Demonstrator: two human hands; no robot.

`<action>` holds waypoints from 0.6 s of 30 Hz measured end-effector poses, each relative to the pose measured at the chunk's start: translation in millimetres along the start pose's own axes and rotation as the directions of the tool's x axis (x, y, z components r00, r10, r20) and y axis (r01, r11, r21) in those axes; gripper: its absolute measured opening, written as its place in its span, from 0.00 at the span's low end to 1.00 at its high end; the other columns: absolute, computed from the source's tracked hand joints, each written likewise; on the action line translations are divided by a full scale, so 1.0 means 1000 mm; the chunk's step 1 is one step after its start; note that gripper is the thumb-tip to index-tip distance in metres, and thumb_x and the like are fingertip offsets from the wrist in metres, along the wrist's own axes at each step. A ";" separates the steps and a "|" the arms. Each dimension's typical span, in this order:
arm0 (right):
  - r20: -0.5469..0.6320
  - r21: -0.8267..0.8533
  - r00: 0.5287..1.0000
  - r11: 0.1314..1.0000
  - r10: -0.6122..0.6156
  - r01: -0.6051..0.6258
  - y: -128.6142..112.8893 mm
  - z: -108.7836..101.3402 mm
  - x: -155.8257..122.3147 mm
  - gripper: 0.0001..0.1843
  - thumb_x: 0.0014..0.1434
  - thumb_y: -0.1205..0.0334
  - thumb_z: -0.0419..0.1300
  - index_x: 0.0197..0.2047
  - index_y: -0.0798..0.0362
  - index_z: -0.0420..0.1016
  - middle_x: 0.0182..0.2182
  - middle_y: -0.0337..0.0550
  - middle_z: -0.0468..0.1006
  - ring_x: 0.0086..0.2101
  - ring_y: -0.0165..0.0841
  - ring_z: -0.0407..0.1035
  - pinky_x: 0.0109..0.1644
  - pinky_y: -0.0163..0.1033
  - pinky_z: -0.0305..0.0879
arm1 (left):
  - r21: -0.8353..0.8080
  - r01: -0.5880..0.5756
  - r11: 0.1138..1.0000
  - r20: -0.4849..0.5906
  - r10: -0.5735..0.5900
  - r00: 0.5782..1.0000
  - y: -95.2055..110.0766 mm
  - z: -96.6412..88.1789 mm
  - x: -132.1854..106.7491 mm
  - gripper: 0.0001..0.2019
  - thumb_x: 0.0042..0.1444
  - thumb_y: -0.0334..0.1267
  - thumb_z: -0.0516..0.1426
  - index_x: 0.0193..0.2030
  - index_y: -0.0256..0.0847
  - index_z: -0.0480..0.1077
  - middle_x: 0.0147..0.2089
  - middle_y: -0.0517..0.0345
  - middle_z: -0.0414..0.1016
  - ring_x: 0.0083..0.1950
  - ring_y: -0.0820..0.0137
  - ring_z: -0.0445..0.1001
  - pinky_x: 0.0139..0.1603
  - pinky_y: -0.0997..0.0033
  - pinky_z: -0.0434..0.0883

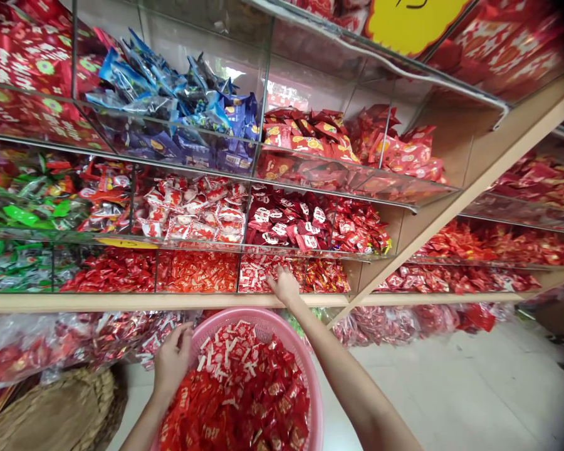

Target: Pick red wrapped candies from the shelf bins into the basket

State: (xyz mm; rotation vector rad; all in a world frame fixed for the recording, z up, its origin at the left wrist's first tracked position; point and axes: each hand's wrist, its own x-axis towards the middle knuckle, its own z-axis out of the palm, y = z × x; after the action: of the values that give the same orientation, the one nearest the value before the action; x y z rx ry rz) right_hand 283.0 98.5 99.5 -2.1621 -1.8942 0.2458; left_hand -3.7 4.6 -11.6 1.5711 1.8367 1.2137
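My right hand (285, 286) reaches into a bottom shelf compartment, just over small red-and-white wrapped candies (254, 270). Its thumb and fingers are apart, and no candy shows between them. Beneath me is a round pink plastic basket (313, 382) filled with wrapped candies. Red-and-white candies (230, 351) lie at its far side, orange-red ones (192, 401) at the left and dark red ones (277, 394) at the right. My left hand (173, 357) is at the basket's left rim, fingers loosely bent and slightly apart; whether it touches the rim is unclear.
Clear-fronted shelves hold blue packets (169, 94), red packets (310, 138) and other sweets. A wooden ledge (122, 302) runs along the bottom, and a slanting wooden divider (451, 200) stands right. Bagged candies (75, 338) lie below the ledge. A woven basket (51, 407) sits at lower left.
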 end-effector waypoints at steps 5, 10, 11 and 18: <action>0.400 -0.058 0.884 0.969 0.244 -0.241 0.016 0.003 0.035 0.49 0.49 0.36 0.55 0.63 0.64 0.51 0.62 0.67 0.48 0.59 0.56 0.49 0.56 0.55 0.54 | 0.016 -0.051 0.999 0.005 0.051 0.999 -0.003 -0.001 0.001 0.18 0.54 0.49 0.48 0.42 0.41 0.70 0.41 0.53 0.78 0.39 0.65 0.75 0.39 0.71 0.71; 0.466 -0.059 0.832 0.948 0.302 -0.312 0.011 0.027 0.047 0.52 0.46 0.32 0.53 0.65 0.58 0.48 0.64 0.64 0.44 0.61 0.58 0.42 0.55 0.64 0.49 | 0.046 -0.028 0.999 0.023 0.027 0.999 0.000 -0.003 0.000 0.18 0.55 0.49 0.47 0.43 0.41 0.70 0.42 0.53 0.78 0.40 0.65 0.76 0.37 0.71 0.71; 0.471 -0.056 0.825 0.944 0.312 -0.326 0.010 0.030 0.048 0.51 0.46 0.32 0.53 0.65 0.57 0.49 0.64 0.63 0.44 0.61 0.57 0.42 0.56 0.64 0.48 | 0.045 -0.033 0.998 0.021 0.032 0.999 0.001 -0.003 0.000 0.18 0.55 0.49 0.47 0.43 0.41 0.70 0.42 0.53 0.78 0.40 0.65 0.76 0.36 0.72 0.71; 0.500 -0.073 0.806 0.942 0.318 -0.326 0.006 0.030 0.048 0.54 0.43 0.34 0.58 0.65 0.54 0.45 0.63 0.65 0.43 0.59 0.58 0.46 0.54 0.63 0.51 | 0.061 -0.038 0.997 0.022 0.037 0.999 0.002 -0.003 -0.001 0.18 0.54 0.49 0.48 0.43 0.42 0.70 0.42 0.54 0.78 0.39 0.67 0.76 0.36 0.73 0.71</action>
State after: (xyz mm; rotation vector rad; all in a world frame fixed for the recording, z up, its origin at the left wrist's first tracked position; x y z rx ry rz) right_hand 286.5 147.4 71.4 -2.5875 -1.7141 0.9842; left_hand -4.3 2.8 -8.4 1.6520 1.8552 1.1628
